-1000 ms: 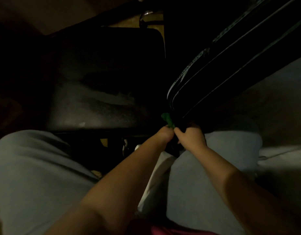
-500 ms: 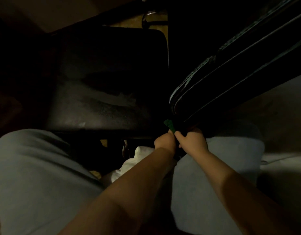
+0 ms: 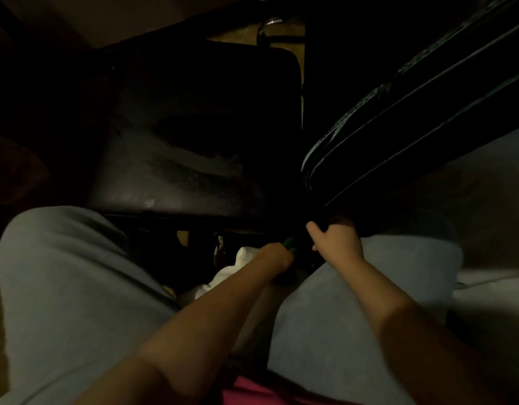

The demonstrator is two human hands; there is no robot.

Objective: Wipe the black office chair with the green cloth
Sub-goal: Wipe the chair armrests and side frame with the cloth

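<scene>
Both hands low beside the chair [image 3: 194, 147] seat.
The left hand [image 3: 277, 255] curls round the green cloth [image 3: 290, 243]; the right hand [image 3: 337, 239] hooks its fingers over the chair's dark edge.

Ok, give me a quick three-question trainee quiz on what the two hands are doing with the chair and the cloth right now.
1. True or false: the left hand holds the green cloth.
2. Pick one: the right hand is (A) hanging free, (B) gripping the padded edge of the black office chair, (C) holding the green cloth.
3. Fill in: the crumpled fabric beside the left hand is coloured ___.

Key: 1 true; 2 B; 3 white.
</scene>
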